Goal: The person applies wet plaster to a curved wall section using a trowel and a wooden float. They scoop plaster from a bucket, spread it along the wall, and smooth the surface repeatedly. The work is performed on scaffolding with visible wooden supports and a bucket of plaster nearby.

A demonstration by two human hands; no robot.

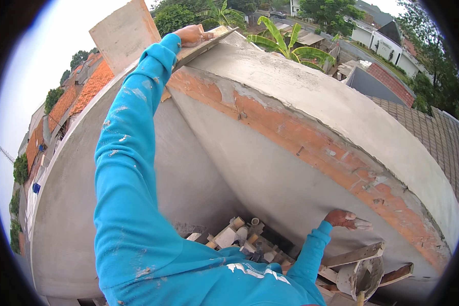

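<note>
My left hand (195, 35) reaches far up to the wall's top corner. Its fingers are curled on a flat, mortar-smeared board (204, 49) lying over the corner; the full grip is partly hidden. Behind it a large tan square panel (126, 35) stands tilted. My right hand (348, 220) is low at the right, fingers stretched out and holding nothing. It is close to the grey plastered wall (270, 168), but whether it touches is unclear. Above it, a strip of bare orange brick (301, 143) runs beneath the pale plastered wall top (311, 81).
Wooden planks (354, 255) and a mortar-caked container (370, 278) are below my right hand. Rubble and wood offcuts (245, 237) lie deep between the walls. A smooth curved grey wall (76, 204) rises at the left. Beyond are tiled roofs (91, 86) and banana plants (285, 43).
</note>
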